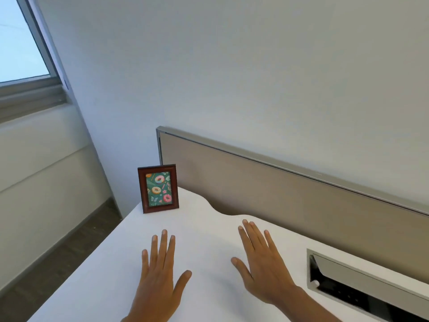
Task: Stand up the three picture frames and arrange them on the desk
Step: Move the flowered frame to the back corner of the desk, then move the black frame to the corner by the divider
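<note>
1. Frame [158, 188]: dark reddish wood look, slight sheen.
2. Counter [209, 240]: smooth, matt white.
3. Panel [290, 196]: matt beige, cloth-like, with a brushed metal rim.
4. Tray [362, 270]: grey metal look.

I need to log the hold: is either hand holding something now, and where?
Nothing is held. The left hand and right hand are open and spread above the desk; the picture frame stands untouched.
</note>
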### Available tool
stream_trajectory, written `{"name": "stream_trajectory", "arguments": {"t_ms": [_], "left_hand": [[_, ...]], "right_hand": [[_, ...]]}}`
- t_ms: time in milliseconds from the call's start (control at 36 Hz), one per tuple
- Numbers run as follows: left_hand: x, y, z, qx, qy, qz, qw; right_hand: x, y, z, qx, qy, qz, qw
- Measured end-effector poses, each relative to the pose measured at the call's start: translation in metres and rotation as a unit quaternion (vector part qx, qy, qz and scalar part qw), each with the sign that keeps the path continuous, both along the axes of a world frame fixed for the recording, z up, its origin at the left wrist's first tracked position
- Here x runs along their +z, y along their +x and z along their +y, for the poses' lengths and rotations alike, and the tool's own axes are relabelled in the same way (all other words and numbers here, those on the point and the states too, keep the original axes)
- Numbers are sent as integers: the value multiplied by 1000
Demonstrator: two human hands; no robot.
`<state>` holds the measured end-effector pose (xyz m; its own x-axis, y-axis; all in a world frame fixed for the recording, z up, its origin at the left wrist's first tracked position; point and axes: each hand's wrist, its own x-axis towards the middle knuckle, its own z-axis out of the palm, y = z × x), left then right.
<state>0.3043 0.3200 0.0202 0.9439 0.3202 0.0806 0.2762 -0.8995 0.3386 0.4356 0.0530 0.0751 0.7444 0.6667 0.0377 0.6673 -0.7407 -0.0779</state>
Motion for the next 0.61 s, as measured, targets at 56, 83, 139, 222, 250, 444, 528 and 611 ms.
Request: {"name": "stream_trajectory", "arguments": {"t_ms": [56, 83, 139, 222, 250, 444, 528, 611], "left_hand": [[18, -12, -24, -13, -12, -8, 1000], [27, -19, -35, -20, -16, -14, 1000], [45, -33, -57, -36, -19, -23, 999], [65, -52, -87, -66, -22, -36, 997], [72, -57, -96, -76, -20, -41, 996], [109, -86, -157, -125, -6, -51, 991], [118, -96, -183, -141, -2, -57, 988], [122, -107, -208, -159, -2, -61, 985]], "right_hand": [[15, -12, -21, -18, 7, -2, 1000], [22, -19, -32, -26, 11, -2, 1000], [34, -33, -54, -44, 20, -8, 999], [51, -56, -86, -63, 32, -21, 997], [57, -64, -96, -68, 38, -26, 997], [79, -121, -161, -110, 60, -23, 992], [78, -148, -187, -131, 80, -15, 988], [70, -172, -209, -155, 86, -8, 984]]}}
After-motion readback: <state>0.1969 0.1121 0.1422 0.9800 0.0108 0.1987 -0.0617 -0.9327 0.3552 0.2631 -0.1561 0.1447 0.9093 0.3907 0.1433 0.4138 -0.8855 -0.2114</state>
